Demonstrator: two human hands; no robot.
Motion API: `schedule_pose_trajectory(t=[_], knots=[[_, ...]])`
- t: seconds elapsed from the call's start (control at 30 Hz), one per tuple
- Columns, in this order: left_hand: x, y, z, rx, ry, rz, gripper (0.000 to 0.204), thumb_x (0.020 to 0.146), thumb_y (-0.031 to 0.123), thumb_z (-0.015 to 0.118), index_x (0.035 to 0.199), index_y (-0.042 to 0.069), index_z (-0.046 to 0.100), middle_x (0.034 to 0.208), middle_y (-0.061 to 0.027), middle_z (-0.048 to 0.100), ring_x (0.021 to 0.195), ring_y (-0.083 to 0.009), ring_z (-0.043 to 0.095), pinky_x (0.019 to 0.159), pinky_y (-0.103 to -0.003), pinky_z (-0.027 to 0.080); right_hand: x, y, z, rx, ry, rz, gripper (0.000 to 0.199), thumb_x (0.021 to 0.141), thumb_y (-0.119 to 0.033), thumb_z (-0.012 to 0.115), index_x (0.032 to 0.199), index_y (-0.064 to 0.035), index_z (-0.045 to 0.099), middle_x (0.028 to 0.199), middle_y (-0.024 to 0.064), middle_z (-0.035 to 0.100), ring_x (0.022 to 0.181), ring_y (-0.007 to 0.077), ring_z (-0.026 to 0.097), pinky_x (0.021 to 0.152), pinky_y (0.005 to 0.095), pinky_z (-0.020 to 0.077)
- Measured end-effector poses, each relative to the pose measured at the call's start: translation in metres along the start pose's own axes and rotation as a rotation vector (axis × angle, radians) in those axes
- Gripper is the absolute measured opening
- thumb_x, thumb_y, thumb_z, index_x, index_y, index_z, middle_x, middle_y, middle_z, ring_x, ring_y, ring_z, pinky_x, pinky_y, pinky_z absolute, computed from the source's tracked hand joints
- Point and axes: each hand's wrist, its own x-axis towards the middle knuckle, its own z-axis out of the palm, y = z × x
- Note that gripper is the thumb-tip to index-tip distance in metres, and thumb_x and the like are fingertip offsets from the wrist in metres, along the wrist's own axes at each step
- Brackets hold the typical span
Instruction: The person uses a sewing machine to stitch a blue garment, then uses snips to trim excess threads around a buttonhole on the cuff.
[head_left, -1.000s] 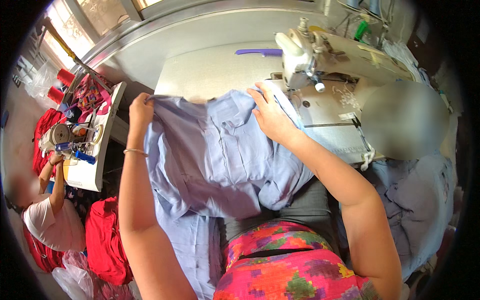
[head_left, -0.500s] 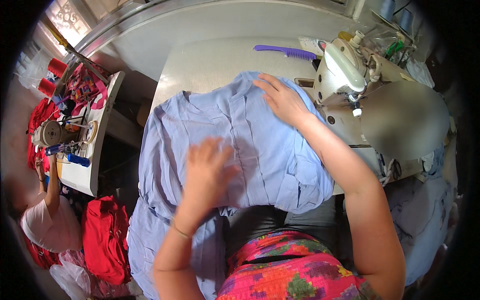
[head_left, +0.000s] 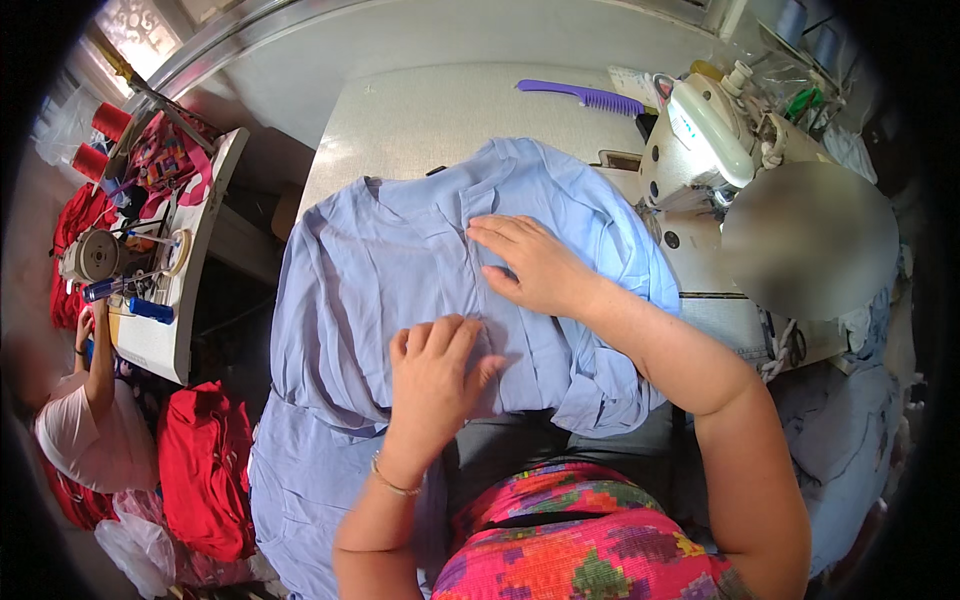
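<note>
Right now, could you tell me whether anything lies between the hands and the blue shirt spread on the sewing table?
Nothing visible does. The left hand and the right hand both lie flat, directly on the blue shirt. The purple comb and the sewing machine sit farther back, off the cloth.

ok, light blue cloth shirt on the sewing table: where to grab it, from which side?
Probably the near hem of the light blue cloth shirt, from the person's side: it hangs free off the grey sewing table. The left hand and right hand press the flat middle.
</note>
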Motion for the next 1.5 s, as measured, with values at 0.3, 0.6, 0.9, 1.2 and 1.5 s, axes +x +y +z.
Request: schedule_pose_trajectory(t=[0.3, 0.6, 0.9, 1.2, 1.5], knots=[[0.044, -0.038, 0.013, 0.268, 0.023, 0.039, 0.066, 0.091, 0.055, 0.041, 0.135, 0.006, 0.043, 0.143, -0.0119, 0.040, 0.132, -0.0308, 0.036, 0.102, -0.062, 0.024, -0.004, -0.007, -0.001, -0.172, -0.039, -0.009, 0.055, 0.078, -0.027, 0.061, 0.124, 0.0014, 0.051, 0.132, 0.0154, 0.048, 0.121, 0.0305, 0.046, 0.102, 0.0445, 0.0327], [0.046, -0.034, 0.004, 0.359, -0.010, -0.048, 0.066, 0.092, 0.052, 0.040, 0.138, 0.004, 0.039, 0.146, -0.0124, 0.035, 0.134, -0.0321, 0.032, 0.107, -0.058, 0.020, -0.006, -0.005, -0.001, -0.209, -0.043, 0.009, 0.057, 0.078, -0.027, 0.061, 0.126, 0.0012, 0.049, 0.133, 0.0148, 0.047, 0.122, 0.0302, 0.045, 0.102, 0.0466, 0.0318], [0.044, -0.027, 0.024, 0.271, 0.054, 0.010, 0.070, 0.090, 0.057, 0.040, 0.136, 0.004, 0.041, 0.144, -0.0151, 0.038, 0.132, -0.0314, 0.035, 0.103, -0.063, 0.021, -0.001, -0.003, -0.002, -0.128, -0.005, 0.006, 0.048, 0.079, -0.020, 0.059, 0.122, 0.0002, 0.053, 0.127, 0.0124, 0.051, 0.116, 0.0287, 0.048, 0.098, 0.0447, 0.0341], [0.043, -0.023, 0.023, 0.236, 0.071, -0.006, 0.068, 0.089, 0.055, 0.044, 0.135, 0.005, 0.042, 0.139, -0.0158, 0.041, 0.130, -0.0325, 0.037, 0.103, -0.063, 0.020, 0.042, 0.033, 0.006, -0.109, -0.030, 0.157, 0.034, 0.084, -0.014, 0.054, 0.117, -0.0085, 0.058, 0.113, 0.0074, 0.056, 0.105, 0.0274, 0.052, 0.092, 0.0414, 0.0383], [0.054, -0.030, 0.000, 0.197, 0.015, -0.009, 0.062, 0.090, 0.050, 0.046, 0.129, 0.003, 0.048, 0.120, -0.0125, 0.051, 0.107, -0.0295, 0.048, 0.093, -0.045, 0.034, 0.064, 0.048, 0.011, 0.060, -0.080, 0.303, 0.023, 0.081, -0.021, 0.064, 0.103, -0.0126, 0.064, 0.108, 0.0060, 0.060, 0.102, 0.0268, 0.055, 0.091, 0.0405, 0.0415]])
